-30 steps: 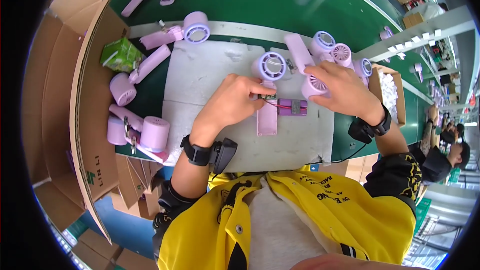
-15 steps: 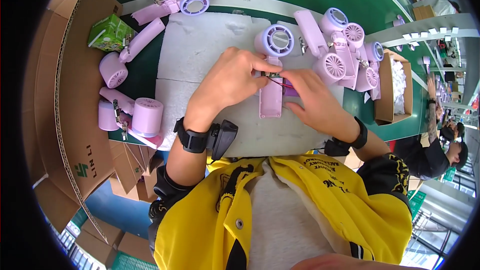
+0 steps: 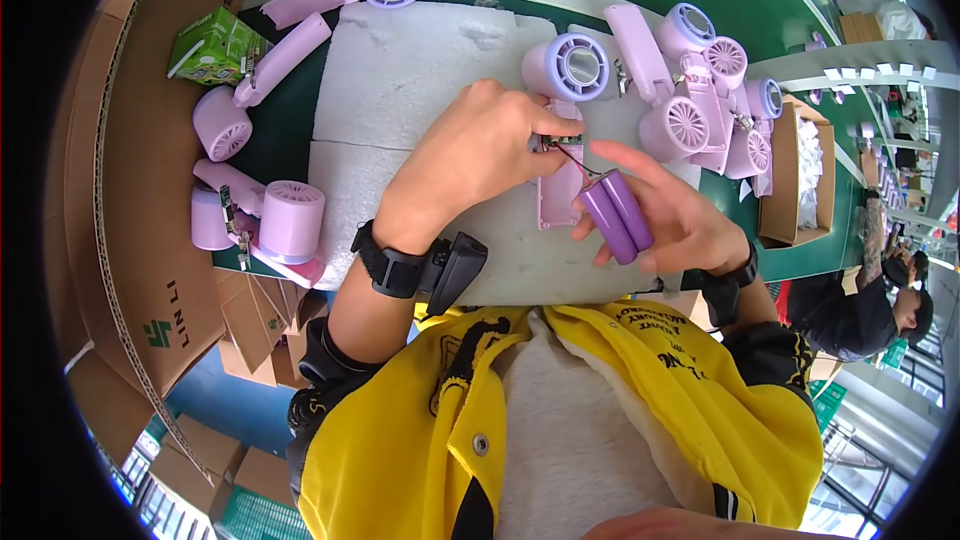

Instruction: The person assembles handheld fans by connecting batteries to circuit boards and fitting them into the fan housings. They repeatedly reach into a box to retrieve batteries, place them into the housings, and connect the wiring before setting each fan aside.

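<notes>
Battery pack (image 3: 616,217), two purple cells side by side, is held tilted in the right hand (image 3: 685,220), cradled loosely between thumb and fingers, with the index finger stretched out free. By the left hand (image 3: 455,155), the small circuit board (image 3: 567,140) is gripped between thumb and forefinger at the top of the open handle shell (image 3: 558,198), below the round fan head (image 3: 566,68). For good handling, the thin wires (image 3: 583,169) between pack and board should be left slack (their joints are probably the weakest point), the board should be kept steady, and the pack should be turned slowly so that no wire is twisted or trapped against the shell's rim.

Half a second earlier, the pack was lying on the foam pad (image 3: 370,75) beside the shell, partly covered by the right hand, whose fingertips were brought close to the board. Now it has been lifted clear and angled, while the left-hand grip is little changed.
</notes>
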A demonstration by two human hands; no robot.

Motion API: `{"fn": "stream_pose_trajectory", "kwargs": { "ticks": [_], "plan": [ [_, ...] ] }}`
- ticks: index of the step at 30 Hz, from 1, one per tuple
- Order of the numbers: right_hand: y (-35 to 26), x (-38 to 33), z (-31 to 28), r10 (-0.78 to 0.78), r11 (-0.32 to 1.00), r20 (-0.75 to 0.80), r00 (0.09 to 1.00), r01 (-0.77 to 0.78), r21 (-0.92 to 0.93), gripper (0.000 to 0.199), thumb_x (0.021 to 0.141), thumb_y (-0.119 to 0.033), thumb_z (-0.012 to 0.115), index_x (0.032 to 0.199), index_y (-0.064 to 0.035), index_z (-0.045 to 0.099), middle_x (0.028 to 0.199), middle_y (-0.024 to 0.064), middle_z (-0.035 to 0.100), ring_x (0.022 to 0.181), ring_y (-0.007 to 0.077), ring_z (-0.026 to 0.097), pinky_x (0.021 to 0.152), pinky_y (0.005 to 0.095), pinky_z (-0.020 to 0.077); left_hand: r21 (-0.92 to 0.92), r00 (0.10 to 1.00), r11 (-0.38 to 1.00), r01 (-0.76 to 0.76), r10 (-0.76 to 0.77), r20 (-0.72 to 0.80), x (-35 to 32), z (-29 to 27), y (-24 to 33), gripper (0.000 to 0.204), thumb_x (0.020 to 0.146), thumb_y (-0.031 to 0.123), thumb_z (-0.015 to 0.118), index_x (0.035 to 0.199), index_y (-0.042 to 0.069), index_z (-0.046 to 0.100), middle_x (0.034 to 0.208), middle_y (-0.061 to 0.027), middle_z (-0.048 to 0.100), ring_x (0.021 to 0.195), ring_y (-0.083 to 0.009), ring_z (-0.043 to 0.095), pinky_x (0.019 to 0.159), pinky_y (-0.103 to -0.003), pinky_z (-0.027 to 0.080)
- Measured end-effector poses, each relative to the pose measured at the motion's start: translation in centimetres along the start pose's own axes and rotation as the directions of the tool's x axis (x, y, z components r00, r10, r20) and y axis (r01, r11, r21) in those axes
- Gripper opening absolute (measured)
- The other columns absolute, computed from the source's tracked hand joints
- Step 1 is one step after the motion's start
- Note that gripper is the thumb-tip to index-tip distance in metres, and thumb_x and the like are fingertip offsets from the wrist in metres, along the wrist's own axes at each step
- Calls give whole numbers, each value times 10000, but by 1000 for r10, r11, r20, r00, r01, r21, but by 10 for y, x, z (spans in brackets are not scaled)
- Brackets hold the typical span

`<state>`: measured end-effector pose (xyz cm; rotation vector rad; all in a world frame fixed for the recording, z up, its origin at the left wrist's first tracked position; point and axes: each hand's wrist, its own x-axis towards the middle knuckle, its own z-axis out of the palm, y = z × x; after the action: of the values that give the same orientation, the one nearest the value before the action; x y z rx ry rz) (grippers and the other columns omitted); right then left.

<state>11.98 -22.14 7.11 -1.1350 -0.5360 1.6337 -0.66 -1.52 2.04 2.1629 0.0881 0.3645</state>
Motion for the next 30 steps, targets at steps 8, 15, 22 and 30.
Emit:
{"fn": "stream_pose_trajectory", "kwargs": {
  "ticks": [8, 15, 22, 30],
  "plan": [
    [2, -3, -16, -18, 977, -11, 1000, 15, -212, 938, 647, 19, 794, 1469, -66, 351, 1317, 142, 509, 1158, 288, 580, 955, 402, 493, 45, 1000, 999, -10, 8, 25, 1, -1, 2, 307, 697, 98, 732, 1001, 69, 763, 878, -195, 696, 760, -374, 666, 744, -409, 554],
    [0, 4, -13, -289, 621, 25, 957, 207, -756, 843, 603, -61, 860, 1361, -57, 492, 1253, 100, 559, 1111, 231, 555, 949, 350, 457, 55, 1000, 998, -26, 25, 16, 1, -2, 4, 274, 725, 105, 708, 990, 59, 763, 871, -199, 695, 752, -384, 662, 746, -415, 551],
    [13, 14, -4, -378, 429, -23, 926, 153, -890, 821, 592, -101, 871, 1335, -71, 522, 1248, 82, 573, 1024, 210, 554, 908, 327, 462, 48, 998, 997, -57, 59, -28, 1, 2, -1, 251, 751, 96, 686, 988, 62, 760, 878, -199, 691, 746, -395, 652, 742, -421, 548],
    [30, 23, -9, -383, 535, -97, 919, 135, -834, 778, 606, -137, 893, 1299, -55, 549, 1284, 105, 567, 992, 239, 563, 870, 335, 490, 27, 998, 998, -55, 55, 12, 2, -4, 1, 231, 787, 61, 674, 1005, 66, 751, 887, -193, 684, 748, -394, 643, 718, -442, 533]
  ]
}}
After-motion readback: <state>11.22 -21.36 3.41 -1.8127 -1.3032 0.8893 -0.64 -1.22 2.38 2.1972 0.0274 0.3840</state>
